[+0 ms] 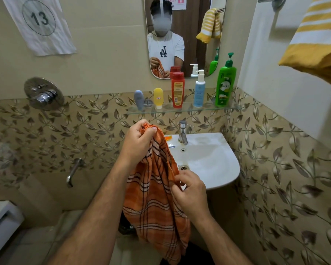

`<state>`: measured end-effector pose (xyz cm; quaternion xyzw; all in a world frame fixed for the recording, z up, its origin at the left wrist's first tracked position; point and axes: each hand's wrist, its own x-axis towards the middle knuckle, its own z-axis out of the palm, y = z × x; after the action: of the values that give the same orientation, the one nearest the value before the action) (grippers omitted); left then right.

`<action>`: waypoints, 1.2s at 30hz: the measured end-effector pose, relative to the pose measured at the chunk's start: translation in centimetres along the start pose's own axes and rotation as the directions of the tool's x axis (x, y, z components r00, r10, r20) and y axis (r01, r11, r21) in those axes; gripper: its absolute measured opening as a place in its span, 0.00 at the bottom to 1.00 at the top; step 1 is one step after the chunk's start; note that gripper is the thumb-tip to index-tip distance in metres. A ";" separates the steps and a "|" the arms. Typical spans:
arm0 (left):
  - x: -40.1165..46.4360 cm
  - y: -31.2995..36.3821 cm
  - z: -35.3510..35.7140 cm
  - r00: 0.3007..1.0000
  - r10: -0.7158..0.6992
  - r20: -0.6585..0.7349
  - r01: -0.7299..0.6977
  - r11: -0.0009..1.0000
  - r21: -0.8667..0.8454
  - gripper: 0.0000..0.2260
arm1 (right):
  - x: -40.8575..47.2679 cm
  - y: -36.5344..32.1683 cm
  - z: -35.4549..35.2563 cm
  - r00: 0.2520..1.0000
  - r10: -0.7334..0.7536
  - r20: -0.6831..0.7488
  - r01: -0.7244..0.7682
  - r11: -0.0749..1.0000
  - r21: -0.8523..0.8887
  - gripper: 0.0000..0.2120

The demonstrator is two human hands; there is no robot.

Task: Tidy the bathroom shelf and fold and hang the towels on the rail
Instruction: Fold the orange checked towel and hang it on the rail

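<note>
We stand facing the sink [214, 159], the tap [182, 131] at its back edge. On the wall above it runs the shelf [183, 109], carrying five containers in a row: from left, a small tube [139, 99], a second tube [158, 97], a tall bottle [177, 89], a pump bottle [199, 90], and at far right a larger pump bottle [225, 83]. The mirror [183, 35] hangs above the shelf. A shower valve [43, 93] sits on the wall well left, a spout [74, 172] below it. One towel [317, 39] hangs upper right; another towel [155, 190] hangs before the sink, left hand [138, 142] above, right hand [189, 190] lower right.
</note>
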<state>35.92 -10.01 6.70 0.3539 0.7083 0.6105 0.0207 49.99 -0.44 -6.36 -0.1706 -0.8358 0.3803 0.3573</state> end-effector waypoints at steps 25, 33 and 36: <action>-1.2 -7.6 -5.1 0.965 -0.171 -0.200 0.185 0.982 0.049 0.13 | 5.3 0.5 -5.5 0.965 0.261 0.024 -0.259 0.964 -0.055 0.09; -2.9 -10.0 -3.3 0.935 -0.344 -0.086 0.346 0.938 0.001 0.09 | 8.5 0.0 -8.1 0.964 0.241 -0.113 -0.259 0.945 -0.200 0.04; -2.9 -9.9 -2.7 0.933 -0.355 -0.063 0.355 0.935 -0.011 0.07 | 9.1 -0.4 -8.6 0.960 0.266 -0.092 -0.271 0.961 -0.053 0.07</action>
<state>32.12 -13.82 -2.51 0.2005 0.7610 0.6075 0.1079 50.01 8.81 2.10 -0.3098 -0.8012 0.3902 0.3315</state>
